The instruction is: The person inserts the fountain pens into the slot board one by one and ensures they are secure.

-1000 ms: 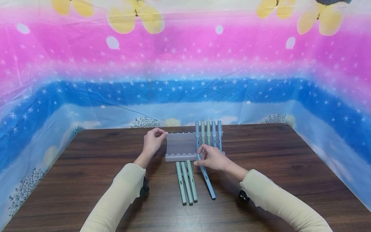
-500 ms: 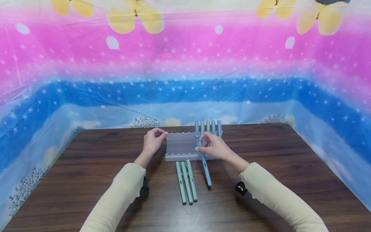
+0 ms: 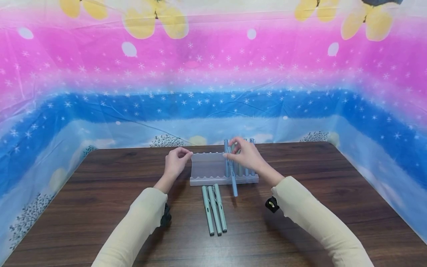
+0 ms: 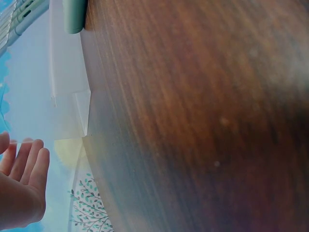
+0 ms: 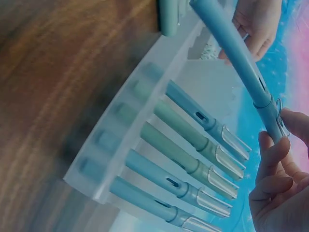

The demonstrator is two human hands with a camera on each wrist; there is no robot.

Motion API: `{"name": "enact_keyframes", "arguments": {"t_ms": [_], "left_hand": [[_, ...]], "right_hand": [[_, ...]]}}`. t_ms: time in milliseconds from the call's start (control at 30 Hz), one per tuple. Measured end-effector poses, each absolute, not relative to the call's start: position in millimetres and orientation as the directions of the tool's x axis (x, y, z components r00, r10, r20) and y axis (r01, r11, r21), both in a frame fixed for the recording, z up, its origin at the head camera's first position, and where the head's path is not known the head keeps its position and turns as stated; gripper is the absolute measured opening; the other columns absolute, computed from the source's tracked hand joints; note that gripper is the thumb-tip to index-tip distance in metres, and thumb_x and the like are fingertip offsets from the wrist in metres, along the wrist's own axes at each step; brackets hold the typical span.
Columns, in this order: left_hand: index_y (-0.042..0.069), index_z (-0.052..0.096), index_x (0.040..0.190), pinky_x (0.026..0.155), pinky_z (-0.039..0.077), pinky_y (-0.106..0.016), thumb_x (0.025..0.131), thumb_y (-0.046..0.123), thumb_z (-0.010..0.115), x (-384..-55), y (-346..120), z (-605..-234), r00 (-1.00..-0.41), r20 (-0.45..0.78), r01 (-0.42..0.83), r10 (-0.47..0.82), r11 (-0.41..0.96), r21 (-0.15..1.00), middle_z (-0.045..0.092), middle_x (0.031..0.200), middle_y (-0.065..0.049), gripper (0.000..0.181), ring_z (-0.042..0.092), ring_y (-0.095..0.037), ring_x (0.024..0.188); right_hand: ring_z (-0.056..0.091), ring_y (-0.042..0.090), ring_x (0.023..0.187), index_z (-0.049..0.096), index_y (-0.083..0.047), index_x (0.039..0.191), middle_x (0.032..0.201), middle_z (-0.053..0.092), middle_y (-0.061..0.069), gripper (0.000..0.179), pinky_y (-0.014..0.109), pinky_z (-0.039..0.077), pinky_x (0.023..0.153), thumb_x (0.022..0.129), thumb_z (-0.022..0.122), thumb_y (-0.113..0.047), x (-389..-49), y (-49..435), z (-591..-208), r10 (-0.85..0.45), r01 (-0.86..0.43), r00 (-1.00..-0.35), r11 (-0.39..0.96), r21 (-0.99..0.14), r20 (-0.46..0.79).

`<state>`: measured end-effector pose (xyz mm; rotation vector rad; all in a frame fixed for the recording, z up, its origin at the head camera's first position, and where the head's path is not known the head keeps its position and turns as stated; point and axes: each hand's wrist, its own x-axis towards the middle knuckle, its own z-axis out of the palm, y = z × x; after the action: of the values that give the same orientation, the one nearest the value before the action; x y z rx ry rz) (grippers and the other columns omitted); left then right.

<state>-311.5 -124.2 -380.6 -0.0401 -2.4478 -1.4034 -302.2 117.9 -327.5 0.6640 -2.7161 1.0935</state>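
Observation:
My left hand (image 3: pixel 175 163) pinches the upper left corner of a translucent pen rack (image 3: pixel 207 166). My right hand (image 3: pixel 249 157) holds a blue pen (image 5: pixel 234 55) by its capped end, thumb and fingers pinching near the clip. This pen slants in the air in front of the rack, its lower end (image 3: pixel 234 190) pointing toward the table's front. Several blue and green pens (image 5: pixel 176 154) stand side by side in the rack's right-hand slots, clips facing out; in the head view my right hand partly hides them. The slots on the left side hold no pens.
Three green pens (image 3: pixel 214 210) lie close together on the dark wooden table (image 3: pixel 116 178), just in front of the rack. A patterned cloth backdrop (image 3: pixel 207 105) surrounds the table's back and sides.
My right hand has lifted the blue pen off the table and carried it up and away from me, over the rack. The left hand stays at the rack's corner.

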Motion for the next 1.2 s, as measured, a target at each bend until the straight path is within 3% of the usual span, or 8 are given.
{"name": "enact_keyframes", "arguments": {"t_ms": [233, 433, 1200], "left_hand": [[0.003, 0.063, 0.087, 0.073, 0.040, -0.036, 0.084, 0.021, 0.061, -311.9, -124.7, -381.1, -0.948, 0.293, 0.189, -0.125, 0.520, 0.833, 0.065, 0.085, -0.011, 0.018, 0.055, -0.024, 0.080], [0.003, 0.063, 0.087, 0.073, 0.040, -0.036, 0.084, 0.020, 0.061, -312.5, -124.9, -381.7, -0.946, 0.300, 0.195, -0.124, 0.523, 0.830, 0.065, 0.084, -0.010, 0.018, 0.056, -0.023, 0.079], [0.003, 0.063, 0.088, 0.072, 0.042, -0.036, 0.084, 0.020, 0.061, -311.2, -125.0, -380.6, -0.948, 0.295, 0.193, -0.119, 0.522, 0.831, 0.064, 0.085, -0.010, 0.018, 0.057, -0.023, 0.077]], "right_hand": [[0.052, 0.015, 0.057, 0.052, -0.008, 0.102, 0.076, 0.059, 0.001, 0.035, 0.031, 0.041, 0.053, 0.079, 0.066, -0.030, -308.3, 112.5, -320.5, -0.304, -0.464, -0.885, 0.646, -0.607, 0.352], [0.053, 0.014, 0.060, 0.050, -0.015, 0.100, 0.077, 0.058, -0.001, 0.031, 0.032, 0.041, 0.052, 0.079, 0.065, -0.033, -313.7, 108.1, -317.2, -0.253, -0.460, -0.883, 0.641, -0.615, 0.396], [0.043, 0.014, 0.042, 0.051, -0.015, 0.101, 0.074, 0.058, -0.004, 0.029, 0.029, 0.030, 0.037, 0.080, 0.064, -0.031, -325.9, 90.7, -324.7, -0.187, -0.527, -0.808, 0.653, -0.544, 0.559]]}}
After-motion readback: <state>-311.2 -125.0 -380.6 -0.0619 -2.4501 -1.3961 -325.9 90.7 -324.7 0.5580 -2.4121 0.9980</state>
